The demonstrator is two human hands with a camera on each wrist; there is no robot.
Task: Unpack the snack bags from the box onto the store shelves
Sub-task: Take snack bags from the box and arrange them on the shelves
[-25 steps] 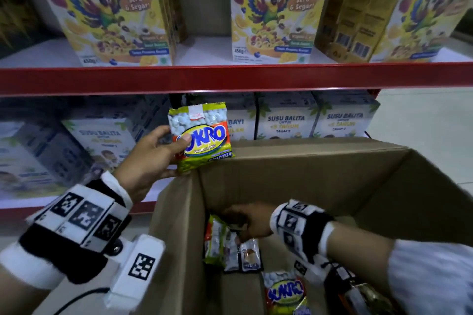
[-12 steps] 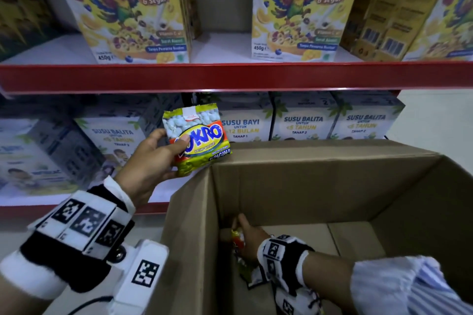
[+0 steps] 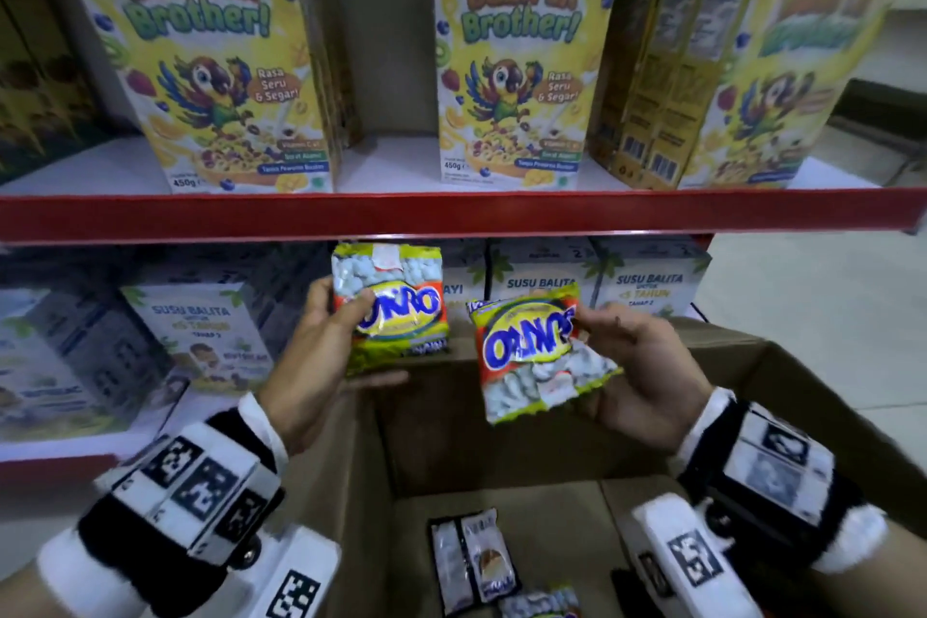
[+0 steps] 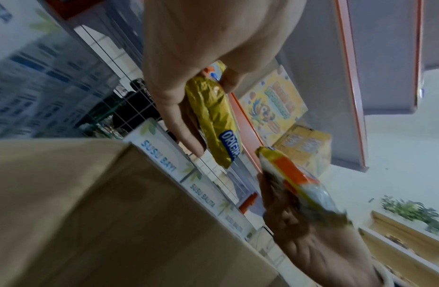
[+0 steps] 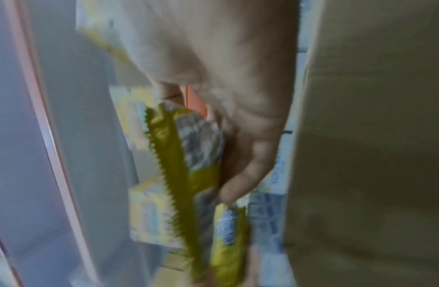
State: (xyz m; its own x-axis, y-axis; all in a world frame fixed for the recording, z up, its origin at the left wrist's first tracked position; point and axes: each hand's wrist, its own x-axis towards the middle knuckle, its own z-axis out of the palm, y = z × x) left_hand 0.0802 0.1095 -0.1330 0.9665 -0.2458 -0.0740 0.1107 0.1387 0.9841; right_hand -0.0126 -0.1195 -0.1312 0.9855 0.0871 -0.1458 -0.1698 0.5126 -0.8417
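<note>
Left hand (image 3: 321, 356) grips upright bag (image 3: 389, 306); right hand (image 3: 637, 376) grips inverted bag (image 3: 539, 351); only head view shows box (image 3: 501, 442) contents.

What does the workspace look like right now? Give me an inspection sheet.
Surface: lower shelf holds milk cartons; upper shelf holds cereal boxes.
Job's things: left bag upright in the left hand; right bag upside down and tilted in the right hand; both are above the open box. More bags lie on the box floor.
Clutter: nothing seen.
Grippers: each hand grips one bag, thumb on the front.
Cables: nothing seen.
Surroundings: pale floor to the right of the shelves.
</note>
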